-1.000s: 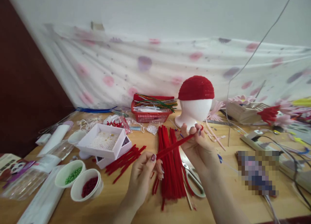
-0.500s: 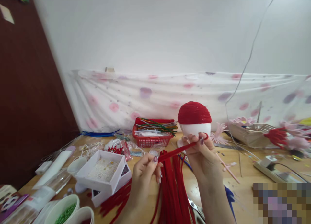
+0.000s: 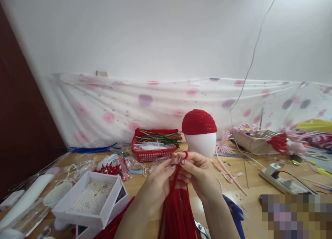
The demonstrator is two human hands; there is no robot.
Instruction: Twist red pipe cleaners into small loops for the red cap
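My left hand [image 3: 161, 177] and my right hand [image 3: 199, 171] meet in the middle, fingertips pinched together on a red pipe cleaner [image 3: 176, 178]. Its upper end curls into a small loop [image 3: 185, 155] at my right fingers, while its length hangs down between the hands. Below lies a thick bundle of red pipe cleaners [image 3: 177, 216], partly covered by the hanging one. Just behind my hands stands a white head form [image 3: 203, 144], its top covered by a red ridged cap [image 3: 199, 122]. Scissors [image 3: 201, 228] lie beside the bundle, half hidden by my right forearm.
A red basket [image 3: 153, 156] of coloured pipe cleaners stands at the back. Left is a white box [image 3: 102, 211] of small beads. A blue tool [image 3: 234, 209], possibly a glue gun, lies by my right forearm. A power strip [image 3: 278, 182] and beige basket [image 3: 255, 142] are farther right.
My hands have come together; the pipe cleaner stretched between them now hangs downward from the pinched fingers. The view has turned slightly to the right.
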